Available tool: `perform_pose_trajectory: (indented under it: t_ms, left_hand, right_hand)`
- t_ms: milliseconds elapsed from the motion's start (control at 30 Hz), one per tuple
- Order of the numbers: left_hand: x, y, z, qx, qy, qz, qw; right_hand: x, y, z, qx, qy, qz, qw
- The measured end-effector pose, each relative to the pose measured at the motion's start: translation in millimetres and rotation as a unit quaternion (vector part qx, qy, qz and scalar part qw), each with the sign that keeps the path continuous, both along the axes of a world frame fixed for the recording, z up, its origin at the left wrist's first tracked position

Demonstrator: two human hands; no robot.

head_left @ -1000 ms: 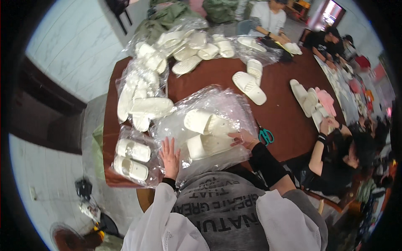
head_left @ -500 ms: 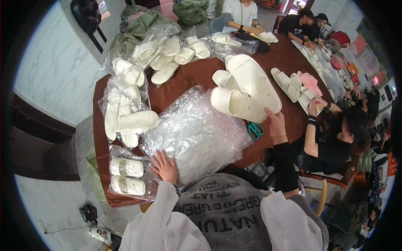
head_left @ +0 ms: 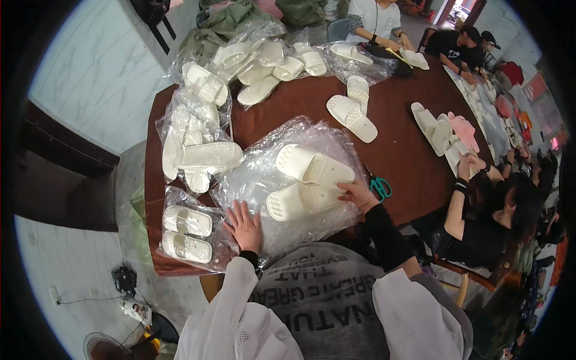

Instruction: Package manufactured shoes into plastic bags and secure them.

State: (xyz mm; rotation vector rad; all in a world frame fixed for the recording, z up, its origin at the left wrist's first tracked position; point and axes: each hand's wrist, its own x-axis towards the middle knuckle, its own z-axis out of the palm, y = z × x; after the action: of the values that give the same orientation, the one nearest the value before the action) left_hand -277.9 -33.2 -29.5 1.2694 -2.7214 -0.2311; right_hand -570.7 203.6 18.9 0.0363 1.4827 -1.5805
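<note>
My right hand (head_left: 360, 197) pinches a pair of white slippers (head_left: 332, 173) at one end, side by side over a stack of clear plastic bags (head_left: 259, 173). Whether the slippers rest on the bags or hang just above them, I cannot tell. With fingers spread, my left hand (head_left: 243, 229) lies flat at the stack's lower left edge. Beside it, a white pair in a clear bag (head_left: 187, 221) lies on the brown-covered table (head_left: 288, 102). Green-handled scissors (head_left: 380, 188) lie just right of my right hand.
Bagged white slippers (head_left: 210, 157) pile along the table's left and far sides. Two loose white slippers (head_left: 353, 117) lie beyond the bag stack. At right, a co-worker (head_left: 501, 210) handles slippers near a pink pair (head_left: 462, 131); another person (head_left: 378, 21) sits across.
My right hand has brought the slipper pair down and left over the bags, leaving two other slippers in view behind. My left hand stays flat. The view has shifted slightly.
</note>
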Motion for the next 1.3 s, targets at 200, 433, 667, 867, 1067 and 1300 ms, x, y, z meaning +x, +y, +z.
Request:
perform_pose_trajectory:
  t_ms: [200, 433, 667, 867, 1067, 1300]
  left_hand:
    - [7, -1, -3, -0.003, 0.014, 0.001, 1.000]
    - [2, -14, 30, 0.054, -0.008, -0.012, 0.998]
    - [-69, -11, 68, -0.017, 0.177, -0.260, 0.949]
    - [-96, -26, 42, 0.149, -0.036, -0.343, 0.927]
    - [-79, -17, 27, 0.131, 0.101, -0.379, 0.911]
    - [-84, -23, 31, 0.002, 0.047, -0.381, 0.923]
  right_hand:
    - [-14, 9, 12, 0.016, 0.036, 0.044, 0.998]
    - [-17, 8, 5, 0.001, 0.055, 0.050, 0.997]
    - [-22, 4, -39, 0.094, 0.234, 0.106, 0.962]
    - [-6, -3, 22, 0.208, 0.257, 0.091, 0.939]
    - [-32, 40, -8, 0.389, 0.619, -0.090, 0.676]
    - [-27, 69, -22, 0.440, 0.668, -0.016, 0.601]
